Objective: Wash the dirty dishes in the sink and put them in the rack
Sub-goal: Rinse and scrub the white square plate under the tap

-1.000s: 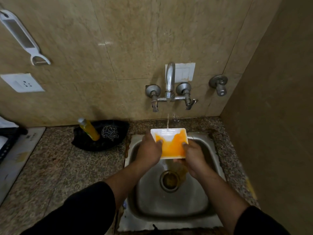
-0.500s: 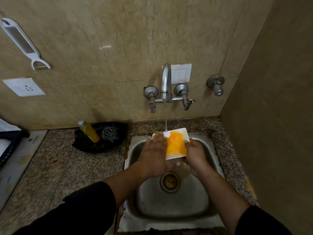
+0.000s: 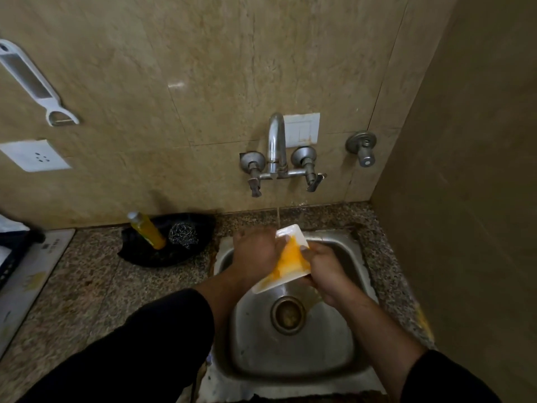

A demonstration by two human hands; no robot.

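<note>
A white rectangular dish (image 3: 290, 257) smeared with orange-yellow residue is tilted over the steel sink (image 3: 293, 359), under a thin stream from the tap (image 3: 276, 144). My right hand (image 3: 322, 271) grips its right edge with the thumb on the inner face. My left hand (image 3: 255, 251) lies flat over the dish's left part, fingers pressing on its surface and hiding that side. The drain (image 3: 287, 315) below holds yellowish water.
A black tray (image 3: 145, 254) on the granite counter left of the sink holds a yellow soap bottle (image 3: 146, 231) and a steel scrubber (image 3: 183, 234). A dark rack edge (image 3: 11, 251) shows at far left. Walls close in behind and to the right.
The dish has turned from facing me to tilted, its left end lower. My left hand has slid from the left edge onto the dish's surface. Less orange residue shows.
</note>
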